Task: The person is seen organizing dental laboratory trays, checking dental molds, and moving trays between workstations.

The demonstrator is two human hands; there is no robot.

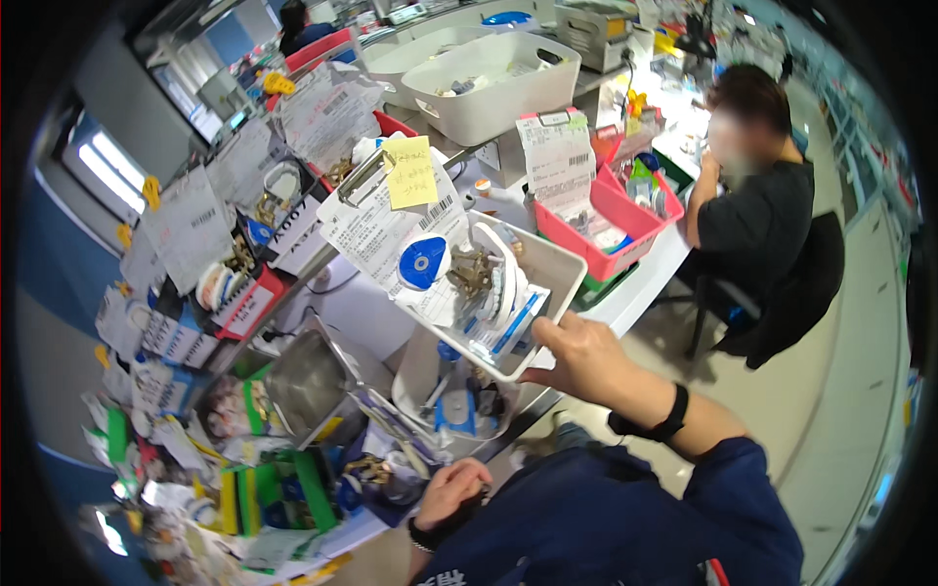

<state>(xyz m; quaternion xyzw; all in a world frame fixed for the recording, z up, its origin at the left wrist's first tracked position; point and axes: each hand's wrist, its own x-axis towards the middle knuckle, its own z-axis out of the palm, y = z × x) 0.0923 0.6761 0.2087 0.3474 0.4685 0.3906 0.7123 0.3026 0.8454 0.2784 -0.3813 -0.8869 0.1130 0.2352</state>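
My right hand (586,359) grips the near right corner of a white plastic tray (559,293), thumb over the rim, holding it tilted above the bench. Inside are brass-coloured metal hardware (473,275), a white curved piece (510,278) and a blue stick (515,324) in clear wrapping. A white round piece with a blue disc (422,262) lies at the tray's left side, over a printed sheet (366,234) on a clipboard with a yellow sticky note (410,174). Low in front of my body, my left hand (454,491) is loosely curled, with nothing visible in its fingers.
Below the held tray stands another white bin (503,415) with blue and white parts. Crowded trays with paper slips and a metal container (311,381) fill the left. Pink trays (591,239) and large white tubs (493,93) stand beyond. A person (757,186) sits at the right.
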